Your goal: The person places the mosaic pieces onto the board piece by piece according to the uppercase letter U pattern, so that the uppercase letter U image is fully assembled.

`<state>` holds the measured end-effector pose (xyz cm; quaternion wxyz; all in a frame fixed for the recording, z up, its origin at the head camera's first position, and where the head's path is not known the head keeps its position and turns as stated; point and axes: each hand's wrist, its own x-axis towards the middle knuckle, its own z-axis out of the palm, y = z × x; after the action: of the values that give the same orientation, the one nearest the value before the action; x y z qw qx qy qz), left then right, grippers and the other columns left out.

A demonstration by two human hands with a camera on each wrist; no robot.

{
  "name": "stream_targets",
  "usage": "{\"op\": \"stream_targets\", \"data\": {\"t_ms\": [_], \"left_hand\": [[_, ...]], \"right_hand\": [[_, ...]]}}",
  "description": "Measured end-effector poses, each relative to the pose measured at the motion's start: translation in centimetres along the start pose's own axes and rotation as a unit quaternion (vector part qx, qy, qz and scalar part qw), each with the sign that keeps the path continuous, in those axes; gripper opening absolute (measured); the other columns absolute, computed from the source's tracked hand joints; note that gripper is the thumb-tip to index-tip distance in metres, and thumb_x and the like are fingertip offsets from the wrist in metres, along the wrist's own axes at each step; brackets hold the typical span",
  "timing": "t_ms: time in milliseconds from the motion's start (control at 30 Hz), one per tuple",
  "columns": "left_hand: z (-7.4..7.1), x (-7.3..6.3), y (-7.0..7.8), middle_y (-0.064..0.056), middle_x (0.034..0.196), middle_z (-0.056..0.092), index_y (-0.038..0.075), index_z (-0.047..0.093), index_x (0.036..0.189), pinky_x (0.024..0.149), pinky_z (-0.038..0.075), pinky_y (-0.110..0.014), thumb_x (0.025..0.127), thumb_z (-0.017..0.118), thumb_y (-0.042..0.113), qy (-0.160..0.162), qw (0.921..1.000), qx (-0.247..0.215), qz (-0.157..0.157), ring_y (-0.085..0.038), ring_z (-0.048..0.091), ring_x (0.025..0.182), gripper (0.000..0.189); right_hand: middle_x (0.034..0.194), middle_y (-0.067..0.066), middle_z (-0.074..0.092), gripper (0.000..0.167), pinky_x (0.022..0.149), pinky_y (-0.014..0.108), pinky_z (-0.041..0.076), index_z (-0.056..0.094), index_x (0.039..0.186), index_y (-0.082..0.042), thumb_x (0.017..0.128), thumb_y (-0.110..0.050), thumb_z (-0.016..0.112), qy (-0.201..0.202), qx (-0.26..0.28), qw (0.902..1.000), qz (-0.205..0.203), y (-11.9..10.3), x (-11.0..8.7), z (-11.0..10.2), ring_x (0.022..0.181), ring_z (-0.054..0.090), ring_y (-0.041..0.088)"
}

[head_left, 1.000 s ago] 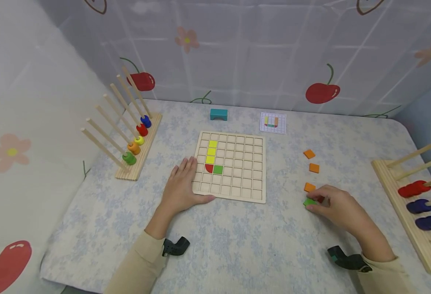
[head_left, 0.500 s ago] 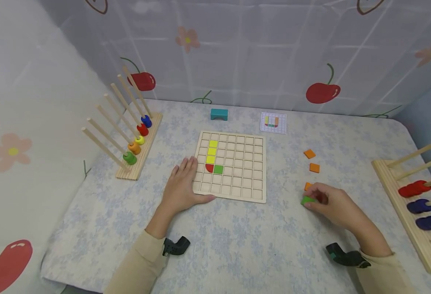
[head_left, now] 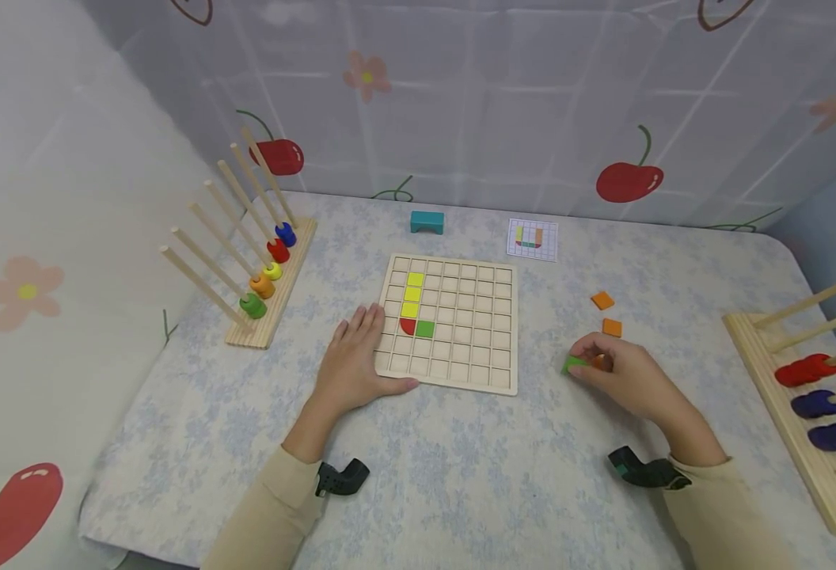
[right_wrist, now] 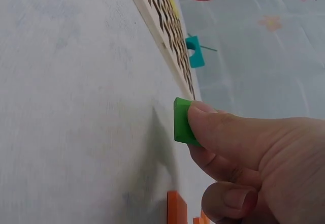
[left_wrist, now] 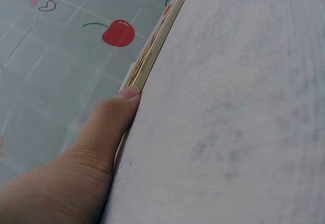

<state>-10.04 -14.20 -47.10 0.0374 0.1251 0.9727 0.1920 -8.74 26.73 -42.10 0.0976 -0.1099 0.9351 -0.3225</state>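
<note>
My right hand [head_left: 621,376] pinches a green square tile [right_wrist: 183,121] between thumb and fingers, held above the table to the right of the wooden grid board [head_left: 471,383]. On the board sit several yellow tiles [head_left: 412,294] in a column, a red quarter-round tile [head_left: 408,326] below them, and a green tile [head_left: 424,328] beside the red one. My left hand [head_left: 350,360] rests at the board's left front corner, fingers straight along its left edge, thumb [left_wrist: 109,117] against the front edge. Orange tiles [head_left: 612,327] lie on the table by my right hand, one partly hidden behind it.
Behind the board lie a pattern card [head_left: 532,240] and a teal arch block [head_left: 427,222]. A peg rack [head_left: 275,305] with coloured beads stands at the left. Another wooden rack [head_left: 781,412] with red and blue beads stands at the right edge.
My right hand has lifted the green tile from the table and carried it left and away from me toward the board. My left hand has stayed in place.
</note>
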Motion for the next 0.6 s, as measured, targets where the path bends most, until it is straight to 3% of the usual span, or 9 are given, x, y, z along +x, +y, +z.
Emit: {"op": "stream_targets", "data": {"t_ms": [167, 600], "left_hand": [[0.0, 0.0, 0.0, -0.008, 0.168, 0.012, 0.008, 0.011, 0.16, 0.126, 0.007, -0.049, 0.065, 0.066, 0.084, 0.0, 1.0, 0.002, 0.0, -0.025, 0.004, 0.157, 0.134], [0.1, 0.0, 0.0, -0.007, 0.168, 0.012, 0.009, 0.011, 0.16, 0.126, 0.008, -0.049, 0.065, 0.066, 0.084, 0.003, 1.0, -0.002, 0.0, -0.024, 0.004, 0.157, 0.133]], "right_hand": [[0.105, 0.008, 0.067, 0.015, 0.054, 0.025, 0.04, 0.066, 0.106, -0.017, 0.093, -0.023, 0.071, -0.011, 0.03, 0.9995, -0.001, -1.3, 2.0, 1.1, 0.06, 0.044, 0.012], [0.098, 0.003, 0.069, 0.012, 0.064, 0.029, 0.045, 0.067, 0.102, -0.017, 0.092, -0.021, 0.072, -0.024, 0.082, 0.9957, -0.036, -6.3, 7.0, 4.5, 0.07, 0.05, 0.019]]}}
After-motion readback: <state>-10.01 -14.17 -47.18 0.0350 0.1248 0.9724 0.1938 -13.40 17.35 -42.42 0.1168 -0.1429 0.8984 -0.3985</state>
